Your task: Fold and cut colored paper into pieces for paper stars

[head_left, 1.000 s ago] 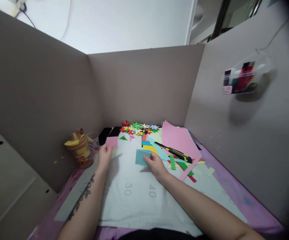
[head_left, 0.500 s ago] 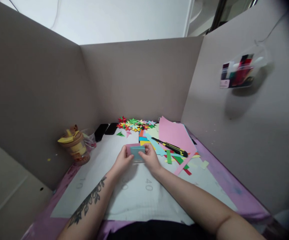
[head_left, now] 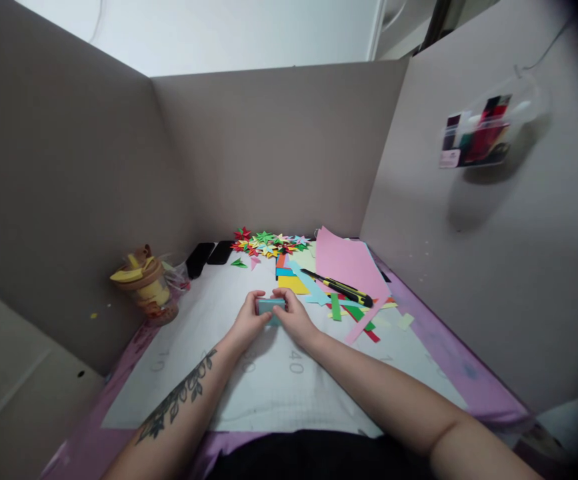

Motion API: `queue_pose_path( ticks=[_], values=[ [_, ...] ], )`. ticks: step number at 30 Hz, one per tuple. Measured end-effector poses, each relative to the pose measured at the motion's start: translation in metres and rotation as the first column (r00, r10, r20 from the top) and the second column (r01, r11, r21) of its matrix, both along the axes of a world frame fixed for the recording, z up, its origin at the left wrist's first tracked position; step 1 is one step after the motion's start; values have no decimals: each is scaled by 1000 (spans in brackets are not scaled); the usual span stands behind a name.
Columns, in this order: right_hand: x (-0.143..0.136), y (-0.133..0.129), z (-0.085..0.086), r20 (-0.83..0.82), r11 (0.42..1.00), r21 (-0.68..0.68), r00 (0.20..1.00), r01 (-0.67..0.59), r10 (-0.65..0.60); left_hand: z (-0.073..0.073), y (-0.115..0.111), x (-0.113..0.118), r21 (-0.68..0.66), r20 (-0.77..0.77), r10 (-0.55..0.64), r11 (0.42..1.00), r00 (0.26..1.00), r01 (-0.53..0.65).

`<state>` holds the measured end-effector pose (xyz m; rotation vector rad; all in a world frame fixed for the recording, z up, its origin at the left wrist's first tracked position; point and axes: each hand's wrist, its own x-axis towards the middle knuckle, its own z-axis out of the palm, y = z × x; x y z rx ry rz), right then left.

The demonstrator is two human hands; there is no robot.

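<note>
Between my two hands, above the white mat (head_left: 219, 307), is a piece of light blue paper (head_left: 271, 305) that looks folded. My left hand (head_left: 249, 316) pinches its left side, thumb in front and fingers behind. On the right side, my right hand (head_left: 295, 316) grips it the same way. The fingertips partly cover the paper's edges. Just beyond my hands lies a yellow paper piece (head_left: 293, 285). To the right of my right hand, a black and yellow utility knife (head_left: 341, 289) rests on paper strips.
Folded paper stars (head_left: 269, 243) are heaped at the back. Pink sheets (head_left: 346, 260) lie behind the knife, with green strips (head_left: 336, 307) nearer. Two black phones (head_left: 200, 259) and a brown pot (head_left: 146, 287) stand left. Grey panels (head_left: 279, 147) enclose the table; a clear container (head_left: 489, 133) hangs right.
The paper between my hands now shows a smaller blue face, and the pink part at its left is out of sight. My hands have drawn slightly closer together. The view has shifted a little.
</note>
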<state>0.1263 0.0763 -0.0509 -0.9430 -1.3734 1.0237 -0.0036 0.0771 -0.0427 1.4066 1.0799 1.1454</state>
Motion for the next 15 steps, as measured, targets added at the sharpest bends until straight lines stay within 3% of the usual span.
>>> queue_pose_path(
  ticks=[5,10,15],
  values=[
    [0,0,1,66,997,74,998,9,-14,-4,3,3,107,-71,116,988,991,-108],
    [4,-2,-1,113,993,117,993,13,-26,-9,5,-2,68,-67,65,996,996,-60],
    [3,-1,-1,194,987,162,980,16,-48,-8,3,2,173,-155,89,983,984,-62]
  ],
)
